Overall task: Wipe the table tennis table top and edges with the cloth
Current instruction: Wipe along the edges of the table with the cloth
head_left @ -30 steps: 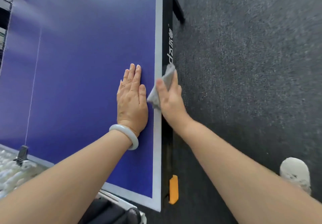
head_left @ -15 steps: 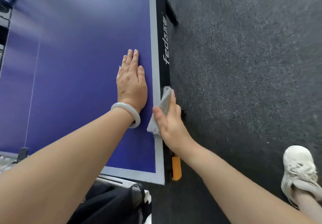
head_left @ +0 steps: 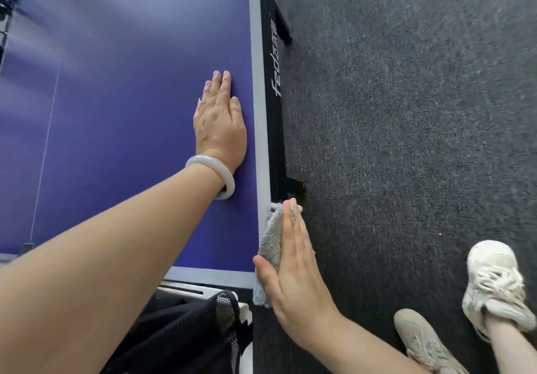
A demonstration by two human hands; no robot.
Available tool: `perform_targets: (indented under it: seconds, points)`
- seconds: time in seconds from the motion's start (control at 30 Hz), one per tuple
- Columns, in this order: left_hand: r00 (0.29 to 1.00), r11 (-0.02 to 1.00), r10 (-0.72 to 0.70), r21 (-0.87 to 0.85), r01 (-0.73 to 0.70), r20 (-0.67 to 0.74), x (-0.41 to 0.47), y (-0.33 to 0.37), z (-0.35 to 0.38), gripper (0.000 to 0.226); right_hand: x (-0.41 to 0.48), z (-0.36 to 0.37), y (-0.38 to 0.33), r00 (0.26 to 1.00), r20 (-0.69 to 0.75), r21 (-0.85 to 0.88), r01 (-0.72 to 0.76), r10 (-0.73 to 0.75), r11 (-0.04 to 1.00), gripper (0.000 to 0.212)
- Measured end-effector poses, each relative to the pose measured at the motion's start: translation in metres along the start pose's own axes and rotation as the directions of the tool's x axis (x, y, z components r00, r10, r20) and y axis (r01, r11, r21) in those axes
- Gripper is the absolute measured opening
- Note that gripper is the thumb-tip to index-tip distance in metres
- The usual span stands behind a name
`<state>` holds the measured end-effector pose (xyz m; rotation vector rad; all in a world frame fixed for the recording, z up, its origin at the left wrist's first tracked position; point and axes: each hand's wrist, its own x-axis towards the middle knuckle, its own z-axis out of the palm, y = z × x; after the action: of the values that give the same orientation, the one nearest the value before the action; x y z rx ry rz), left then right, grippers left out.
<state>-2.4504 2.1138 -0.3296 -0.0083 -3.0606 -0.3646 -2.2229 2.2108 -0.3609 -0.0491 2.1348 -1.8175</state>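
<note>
The blue table tennis table [head_left: 122,106] fills the left half, with a pale border line and a black side edge [head_left: 274,129] on its right. My left hand [head_left: 219,126] lies flat on the blue top near that border, fingers straight, a pale bangle at the wrist. My right hand [head_left: 293,266] presses a grey fluffy cloth [head_left: 270,243] against the side edge at the table's near right corner. Its fingers are straight along the edge, and its thumb lies against the cloth's inner side.
Dark grey carpet [head_left: 406,126] covers the floor to the right. Two pale shoes [head_left: 494,283] stand at the lower right. A black mesh item [head_left: 189,324] sits below the table's near end. A black table leg bar [head_left: 283,27] juts out farther along the edge.
My right hand has slid the cloth back along the side edge toward me, reaching the near corner. My left hand stays flat on the top.
</note>
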Motion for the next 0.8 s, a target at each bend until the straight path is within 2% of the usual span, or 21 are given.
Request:
perform_targets:
  seconds: [0.07,0.13,0.2,0.3,0.43,0.53,0.6,0.67,0.8]
  points:
    - [1.000,1.000,-0.006,-0.001,0.006,-0.002,0.000,-0.001,0.000,0.049,0.011,0.005,0.000,0.995,-0.097,0.037,0.006,-0.003,0.999,0.072]
    - [1.000,1.000,-0.005,0.002,0.005,-0.001,0.001,0.000,0.001,0.049,0.044,0.000,-0.003,0.983,-0.181,0.147,0.027,0.000,0.989,0.073]
    - [1.000,1.000,-0.006,0.004,0.006,-0.001,0.001,0.001,-0.001,0.049,0.095,-0.020,-0.012,0.980,-0.197,0.256,0.019,0.033,0.967,0.072]
    - [1.000,1.000,-0.012,0.014,0.012,0.003,0.000,0.002,-0.002,0.049,0.138,-0.041,-0.022,0.979,-0.193,0.321,0.005,0.061,0.947,0.070]
    - [1.000,1.000,-0.013,0.018,0.012,0.010,-0.001,0.003,-0.002,0.049,0.068,-0.015,-0.007,0.990,-0.139,0.294,0.069,-0.029,0.953,0.072]
    - [1.000,1.000,-0.007,0.022,0.007,0.007,-0.002,0.002,-0.002,0.049,0.033,-0.002,0.000,0.995,-0.098,0.211,0.037,-0.017,0.977,0.067]
    - [1.000,1.000,-0.003,0.015,0.003,0.006,-0.002,0.000,-0.001,0.050,0.060,-0.011,-0.008,0.990,-0.140,0.275,0.016,0.024,0.961,0.064]
    - [1.000,1.000,0.008,0.014,-0.008,0.007,-0.001,-0.001,-0.001,0.050,0.112,-0.029,-0.018,0.979,-0.193,0.353,0.010,0.063,0.935,0.072]
    - [1.000,1.000,0.022,0.015,-0.022,0.016,-0.003,-0.002,-0.002,0.050,0.226,-0.079,-0.035,0.975,-0.170,0.444,-0.055,0.144,0.895,0.065]
